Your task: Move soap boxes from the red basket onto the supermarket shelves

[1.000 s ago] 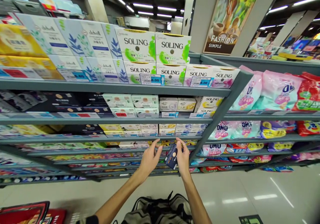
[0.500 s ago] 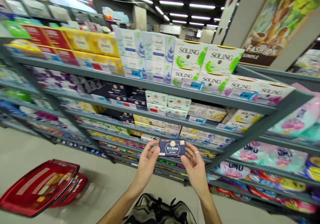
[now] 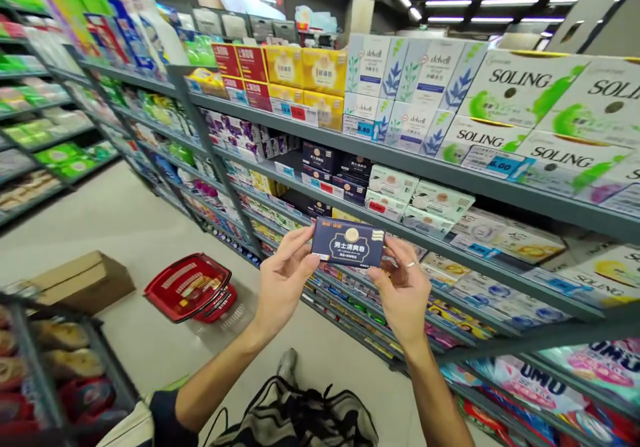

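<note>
Centrally, navy box [image 3: 349,244]: one, before the shelves [image 3: 390,148]
Left hand [image 3: 286,280]: one, pinching the box's left end
Right hand [image 3: 403,290]: one, pinching its right end, one ring [image 3: 412,264]
Delvell boxes [image 3: 367,67]: four, two over two
Red basket [image 3: 165,300]: one
Cardboard carton [image 3: 85,284]: one

The head camera looks forward and down over hands [image 3: 283,286].

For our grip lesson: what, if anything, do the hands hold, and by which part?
The left hand and right hand hold a dark blue box by its opposite short ends.
</note>
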Available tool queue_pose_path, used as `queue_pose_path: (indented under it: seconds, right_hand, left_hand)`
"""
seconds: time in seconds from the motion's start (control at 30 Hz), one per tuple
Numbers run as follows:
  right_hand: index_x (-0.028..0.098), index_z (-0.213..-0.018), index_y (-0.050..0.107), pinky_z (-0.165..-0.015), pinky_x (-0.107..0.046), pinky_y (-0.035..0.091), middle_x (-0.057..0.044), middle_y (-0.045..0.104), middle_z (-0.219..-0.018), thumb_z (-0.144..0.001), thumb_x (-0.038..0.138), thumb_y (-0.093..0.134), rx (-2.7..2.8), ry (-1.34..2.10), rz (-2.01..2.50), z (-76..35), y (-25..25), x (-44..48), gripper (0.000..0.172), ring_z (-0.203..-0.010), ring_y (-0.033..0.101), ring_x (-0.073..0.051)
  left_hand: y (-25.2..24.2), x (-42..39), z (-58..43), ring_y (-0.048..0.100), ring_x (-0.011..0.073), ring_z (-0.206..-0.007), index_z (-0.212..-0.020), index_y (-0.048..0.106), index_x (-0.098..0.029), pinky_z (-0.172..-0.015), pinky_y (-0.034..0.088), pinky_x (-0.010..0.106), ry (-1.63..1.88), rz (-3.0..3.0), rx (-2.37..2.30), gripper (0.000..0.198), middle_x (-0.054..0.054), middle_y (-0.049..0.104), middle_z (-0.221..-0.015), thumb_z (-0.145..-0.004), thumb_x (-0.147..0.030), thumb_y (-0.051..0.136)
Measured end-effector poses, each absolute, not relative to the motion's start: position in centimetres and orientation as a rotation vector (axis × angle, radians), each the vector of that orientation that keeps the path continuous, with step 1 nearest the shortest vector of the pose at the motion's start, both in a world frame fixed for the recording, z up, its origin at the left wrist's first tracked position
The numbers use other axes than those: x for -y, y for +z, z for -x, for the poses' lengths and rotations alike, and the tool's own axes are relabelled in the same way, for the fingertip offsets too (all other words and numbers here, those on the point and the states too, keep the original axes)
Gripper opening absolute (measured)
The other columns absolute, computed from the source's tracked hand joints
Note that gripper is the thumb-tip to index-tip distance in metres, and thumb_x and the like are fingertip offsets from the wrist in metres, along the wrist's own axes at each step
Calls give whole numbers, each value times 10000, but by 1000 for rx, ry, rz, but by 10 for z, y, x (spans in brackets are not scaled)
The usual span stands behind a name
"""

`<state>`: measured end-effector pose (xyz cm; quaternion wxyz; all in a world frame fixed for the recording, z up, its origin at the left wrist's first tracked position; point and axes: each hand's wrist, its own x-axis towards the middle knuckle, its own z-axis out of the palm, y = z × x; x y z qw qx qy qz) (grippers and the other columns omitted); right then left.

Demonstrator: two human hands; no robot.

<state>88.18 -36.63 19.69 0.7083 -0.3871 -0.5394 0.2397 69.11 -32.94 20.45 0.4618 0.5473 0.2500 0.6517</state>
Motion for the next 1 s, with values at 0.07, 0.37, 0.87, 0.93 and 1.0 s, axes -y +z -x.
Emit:
queue_pose_path:
  seconds: [0.07,0.37,0.87,0.93,1.0]
  right_hand:
    - [334,-1269,695,-828,-331,610,-53,594,-1255,-862,298,796,1204,449,901,-861,194,354,421,-1039,646,-194]
    - [328,-1373,629,-945,-372,605,-71,516,-1340,-919,299,717,1120,280,1137,-763,196,298,463,-1137,609,-212]
    - [298,-1336,617,-1019,-406,579,-99,552,-1391,-915,389,697,957,405,1442,-723,106,337,438,-1180,627,-237]
    - [283,-1310,643,-970,-396,604,-108,574,-1355,-915,397,695,885,490,1498,-708,62,352,414,-1086,663,-220]
    - [267,-1305,640,-940,-390,619,-114,595,-1327,-909,393,704,819,555,1507,-695,31,361,421,-1048,677,-214]
  left_hand:
    - [203,306,-674,687,187,-1048,-1262,724,-276,-928,593,325,1589,-1380,-572,404,74,606,-1322,-862,-298,773]
    - [193,201,-598,657,194,-1079,-1229,748,-242,-886,597,283,1351,-1414,-539,352,75,657,-1182,-909,-385,711]
    - [95,237,-567,762,252,-980,-1127,790,-219,-851,663,366,1117,-1272,-802,353,89,766,-1151,-844,-428,759]
    - [51,253,-552,776,268,-936,-1121,792,-189,-839,671,409,1000,-1163,-891,412,112,780,-1147,-817,-467,773]
    - [24,260,-539,766,292,-1002,-1145,783,-185,-869,663,439,928,-1155,-917,438,120,770,-1200,-819,-478,765]
